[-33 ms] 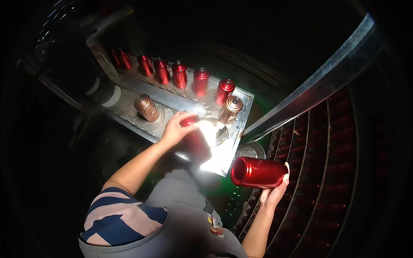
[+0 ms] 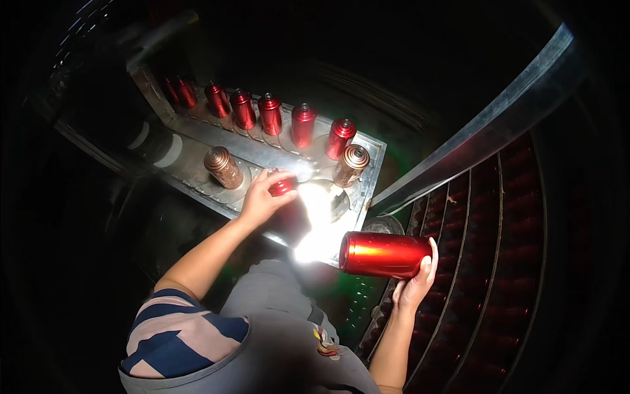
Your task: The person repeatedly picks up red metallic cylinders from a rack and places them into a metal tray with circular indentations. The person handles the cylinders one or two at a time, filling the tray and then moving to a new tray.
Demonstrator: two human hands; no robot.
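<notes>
My right hand [image 2: 415, 279] grips the right end of a shiny red metallic cylinder [image 2: 387, 255], holding it nearly level to the right of the bench corner. My left hand [image 2: 264, 197] is closed around the upper part of another red metallic cylinder [image 2: 283, 186] over the near side of the metal bench; glare and shadow hide its lower part. A brown, coated-looking holder [image 2: 223, 167] stands left of my left hand. Another banded copper-coloured holder [image 2: 352, 164] stands at the far right corner, beside a red cylinder [image 2: 341, 138] with a stepped top.
Several red cylinders [image 2: 270, 113] stand in a row along the metal bench's [image 2: 259, 154] far side. A slanting metal post [image 2: 485, 125] rises at the right. Past it is a rack [image 2: 482, 262] packed with dark red cylinders. A round clear container [image 2: 384, 224] sits by the bench corner.
The cylinder in my right hand has moved slightly left and up and turned, so its open end shows less. My left hand has shifted slightly left with its cylinder.
</notes>
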